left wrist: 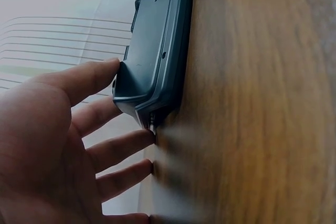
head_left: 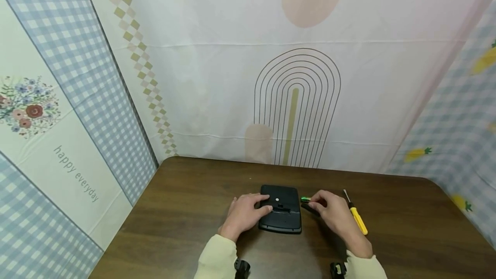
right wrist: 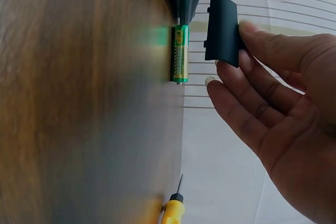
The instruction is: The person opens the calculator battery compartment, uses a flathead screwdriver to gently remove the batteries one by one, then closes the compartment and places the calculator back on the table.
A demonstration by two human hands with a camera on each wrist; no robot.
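Note:
A flat black device (head_left: pixel 280 221) with rounded corners lies on the table, and a recessed slot (head_left: pixel 281 210) shows in its upper face. My left hand (head_left: pixel 245 214) rests at its left side, thumb and forefinger extended over the top. In the left wrist view the other fingers (left wrist: pixel 123 148) reach down beside its edge to the table. My right hand (head_left: pixel 336 211) pinches a small black battery cover (right wrist: pixel 222 31) between thumb and fingers, to the right of the device. Small tabs stick out along one edge of the cover. A green battery (right wrist: pixel 180 53) lies on the table close by it.
A yellow-handled screwdriver (head_left: pixel 359 221) lies right of my right hand, its tip pointing away from me. The brown wooden table (head_left: pixel 174 210) ends at the back against a patterned cloth (head_left: pixel 209 98). More checked cloth hangs at both sides.

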